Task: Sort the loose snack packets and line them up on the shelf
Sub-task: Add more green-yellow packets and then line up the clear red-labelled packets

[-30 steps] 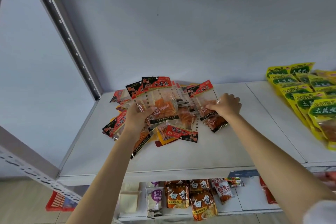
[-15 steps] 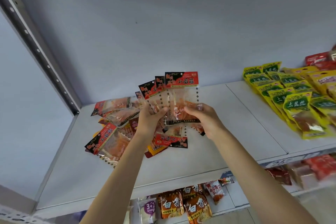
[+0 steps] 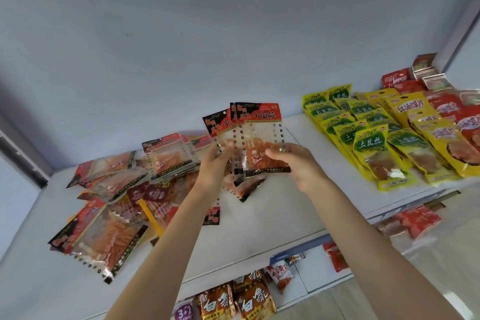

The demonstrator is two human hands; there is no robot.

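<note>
Both hands hold up a small fan of clear snack packets [image 3: 255, 135] with red-and-black headers, above the white shelf [image 3: 272, 218]. My left hand [image 3: 215, 163] grips the fan's left edge. On the right edge, my right hand [image 3: 293, 161] pinches the front packet. A loose, overlapping pile of the same red packets [image 3: 117, 200] lies on the shelf to the left, below and behind my left forearm.
Rows of yellow-green packets [image 3: 368, 143] lie lined up on the shelf's right part, with yellow and red packets [image 3: 439, 117] further right. A lower shelf holds orange noodle bags [image 3: 233, 301]. The shelf upright [image 3: 20, 153] stands at far left.
The view has swung right, showing more of the lined-up packets. My right hand left the pile with a packet and joined it to the fan in my left hand, now squared closer together.
</note>
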